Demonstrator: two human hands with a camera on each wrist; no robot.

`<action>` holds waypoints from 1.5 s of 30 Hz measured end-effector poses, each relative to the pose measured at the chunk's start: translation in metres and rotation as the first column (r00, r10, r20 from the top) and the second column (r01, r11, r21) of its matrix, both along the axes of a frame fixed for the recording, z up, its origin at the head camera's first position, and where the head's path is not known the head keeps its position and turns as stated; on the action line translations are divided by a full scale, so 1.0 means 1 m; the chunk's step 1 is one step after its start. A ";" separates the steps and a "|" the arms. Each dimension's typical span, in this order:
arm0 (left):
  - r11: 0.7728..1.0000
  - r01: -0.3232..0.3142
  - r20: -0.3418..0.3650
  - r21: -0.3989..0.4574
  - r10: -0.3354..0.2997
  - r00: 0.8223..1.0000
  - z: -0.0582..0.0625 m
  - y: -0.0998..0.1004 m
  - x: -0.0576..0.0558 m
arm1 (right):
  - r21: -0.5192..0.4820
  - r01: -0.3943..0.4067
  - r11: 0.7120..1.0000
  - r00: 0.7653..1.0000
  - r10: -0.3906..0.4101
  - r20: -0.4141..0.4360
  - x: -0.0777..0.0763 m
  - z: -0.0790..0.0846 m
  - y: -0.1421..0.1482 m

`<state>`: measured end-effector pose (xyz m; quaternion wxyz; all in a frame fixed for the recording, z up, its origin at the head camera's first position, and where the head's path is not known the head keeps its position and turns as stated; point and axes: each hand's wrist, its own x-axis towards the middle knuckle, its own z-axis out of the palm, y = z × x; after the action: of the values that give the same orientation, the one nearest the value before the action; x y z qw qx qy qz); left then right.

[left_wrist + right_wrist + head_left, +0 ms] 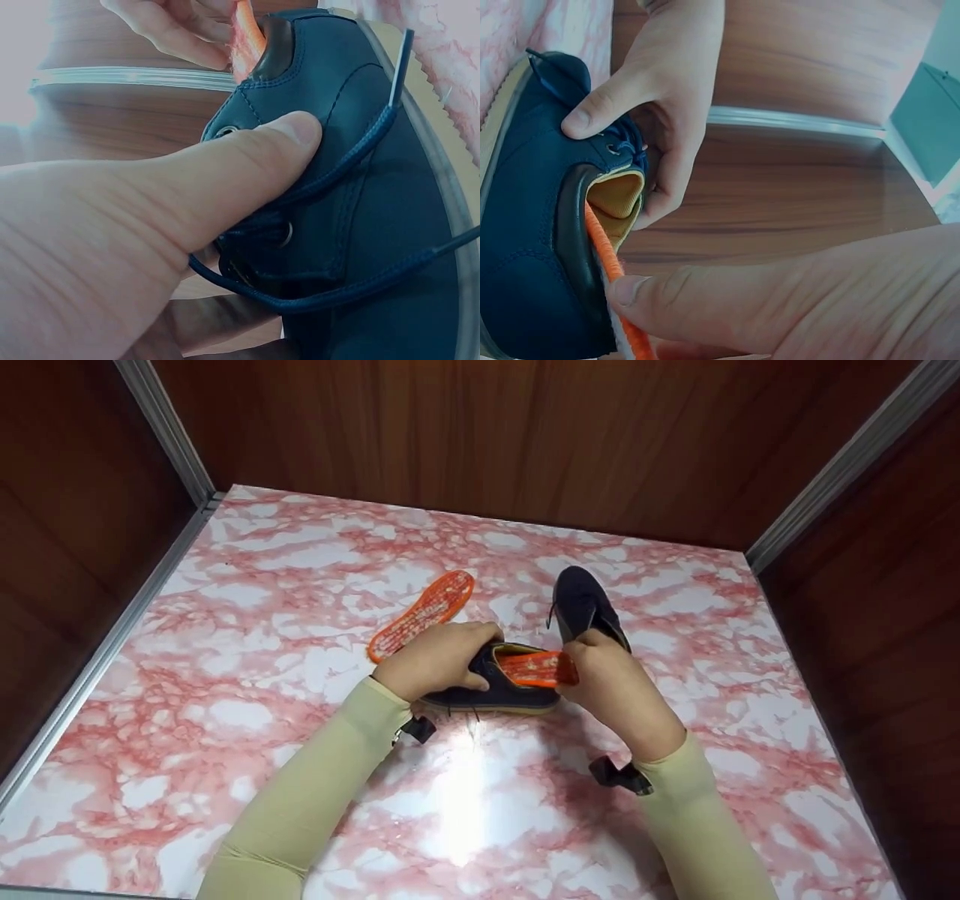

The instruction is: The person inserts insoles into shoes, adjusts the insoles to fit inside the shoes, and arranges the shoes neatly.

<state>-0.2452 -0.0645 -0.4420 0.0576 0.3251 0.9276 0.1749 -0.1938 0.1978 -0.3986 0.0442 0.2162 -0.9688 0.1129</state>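
A dark blue lace-up shoe (480,690) lies across the middle of the table with its opening facing right. My left hand (442,660) grips it over the laces, thumb (262,157) on the near side of the upper. An orange-edged insole (536,668) sits partly inside the shoe, its outer end sticking out over the heel. My right hand (619,686) pinches that end, with the thumb (667,300) on the orange edge (604,244). Yellow lining (617,196) shows inside the shoe. The insole's front part is hidden in it.
A second orange insole (431,611) lies flat behind my left hand. The other dark shoe (581,600) stands behind my right hand, toe pointing away. The red-and-white marbled table (225,720) is bounded by brown wood panels (480,435) at the back and sides.
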 end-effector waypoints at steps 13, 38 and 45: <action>1.000 -0.005 0.006 0.000 0.005 1.000 0.000 -0.001 -0.001 | 0.007 -0.013 1.000 1.000 0.012 0.016 -0.002 -0.002 -0.005; 1.000 -0.011 -0.022 -0.012 0.010 1.000 -0.001 0.001 0.001 | 0.039 -0.008 0.999 1.000 0.008 0.001 -0.003 0.000 -0.002; 1.000 -0.008 -0.025 -0.014 0.007 1.000 -0.001 0.002 0.001 | 0.035 -0.013 0.999 1.000 0.013 0.002 -0.002 -0.002 -0.003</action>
<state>-0.2443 -0.0626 -0.4431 0.0475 0.3234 0.9306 0.1645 -0.1956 0.1947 -0.4004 0.0389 0.2234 -0.9692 0.0962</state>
